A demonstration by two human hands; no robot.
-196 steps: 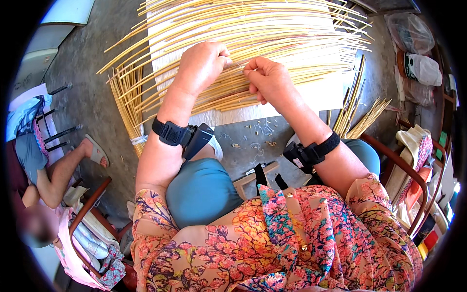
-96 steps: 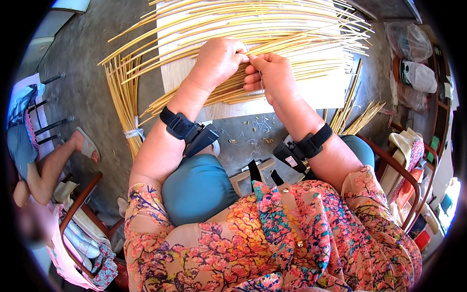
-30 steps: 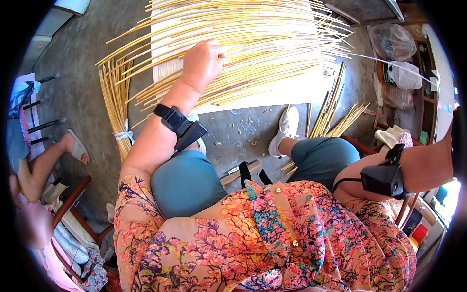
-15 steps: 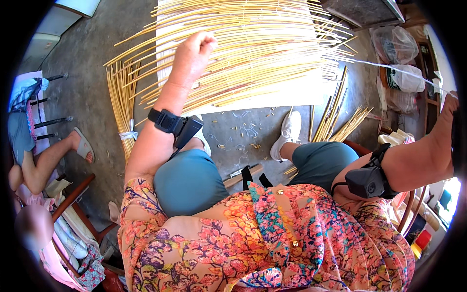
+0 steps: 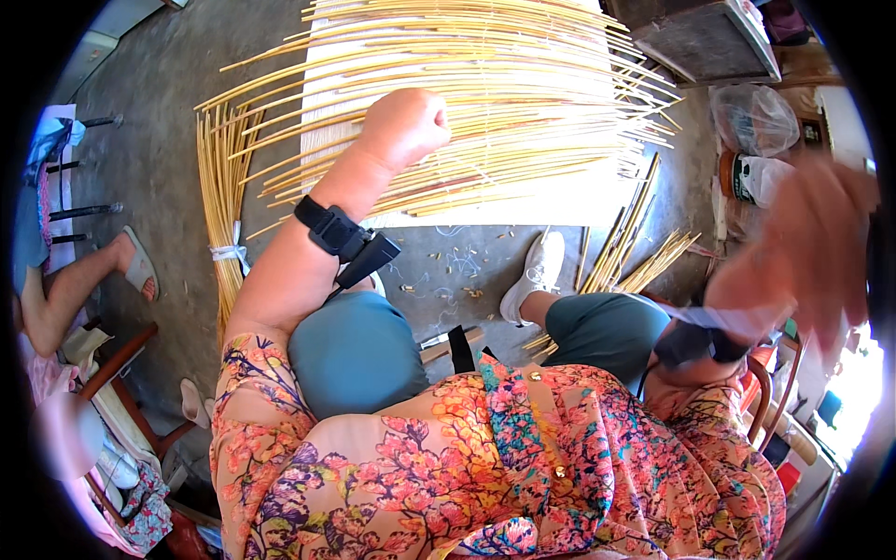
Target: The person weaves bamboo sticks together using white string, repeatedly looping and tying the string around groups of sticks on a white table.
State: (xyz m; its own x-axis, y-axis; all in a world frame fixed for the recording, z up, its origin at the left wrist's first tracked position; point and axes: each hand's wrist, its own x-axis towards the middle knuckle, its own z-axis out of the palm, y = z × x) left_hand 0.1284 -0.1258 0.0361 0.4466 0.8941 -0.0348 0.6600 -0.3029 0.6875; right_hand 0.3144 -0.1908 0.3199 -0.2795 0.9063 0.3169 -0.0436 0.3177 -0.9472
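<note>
Yellow-brown reed stalks (image 5: 392, 58) lie side by side across a white sheet (image 5: 579, 201) on the floor, with thin pale string lines crossing them. Over the stalks' near part, my left hand (image 5: 408, 128) is closed in a fist. Whatever it grips is hidden behind the fingers. Out at the far right, my right hand (image 5: 793, 245) is raised and smeared by motion, so its fingers cannot be read. A pale blurred strip (image 5: 747, 319) shows just below it.
A tied bundle of stalks (image 5: 224, 201) lies left of the sheet, loose stalks (image 5: 627, 238) to its right. Cut bits (image 5: 467, 266) litter the floor by my shoes. Plastic-wrapped items (image 5: 758, 121) stand at right. Another person's leg (image 5: 79, 266) and a wooden chair (image 5: 121, 359) are at left.
My left hand has shifted slightly right and nearer. My right hand has swung inward and down, now blurred; the white string stretched toward it earlier no longer shows taut.
</note>
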